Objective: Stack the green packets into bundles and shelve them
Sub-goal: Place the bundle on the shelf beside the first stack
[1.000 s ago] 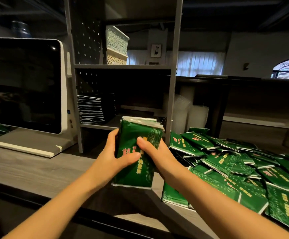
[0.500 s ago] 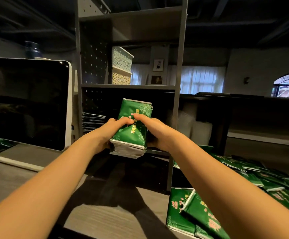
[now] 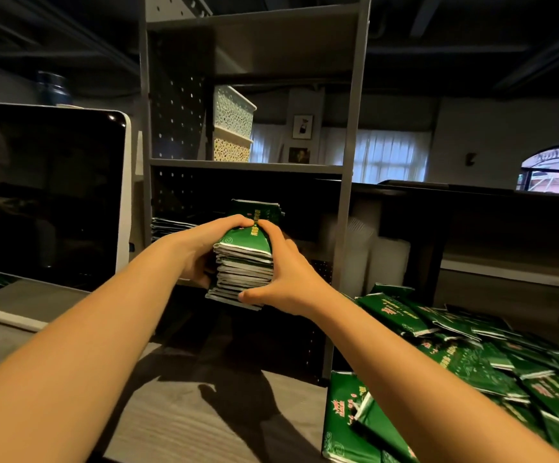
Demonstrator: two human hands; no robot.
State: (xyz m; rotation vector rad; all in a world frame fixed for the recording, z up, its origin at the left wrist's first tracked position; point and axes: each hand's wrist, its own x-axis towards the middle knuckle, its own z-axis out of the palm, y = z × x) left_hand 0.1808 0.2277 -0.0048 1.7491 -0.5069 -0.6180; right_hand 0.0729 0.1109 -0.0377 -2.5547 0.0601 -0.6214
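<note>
The left hand (image 3: 199, 252) and right hand (image 3: 283, 284) grip the bundle (image 3: 244, 267), fingers curled round its 9 and 3 o'clock sides, at the rack's (image 3: 345, 212) lower shelf. Best to squeeze evenly, hold it level and slide it in beside the stack (image 3: 171, 227) at 9 o'clock.

The bundle (image 3: 245, 262) is sandwiched between the left hand (image 3: 198, 248) and right hand (image 3: 283, 282), right in front of the rack (image 3: 244, 164), one level below the baskets (image 3: 233, 123). Screen (image 3: 48, 195) sits left of the rack, and loose packets (image 3: 465, 359) pile on the counter (image 3: 171, 422) to its right.
</note>
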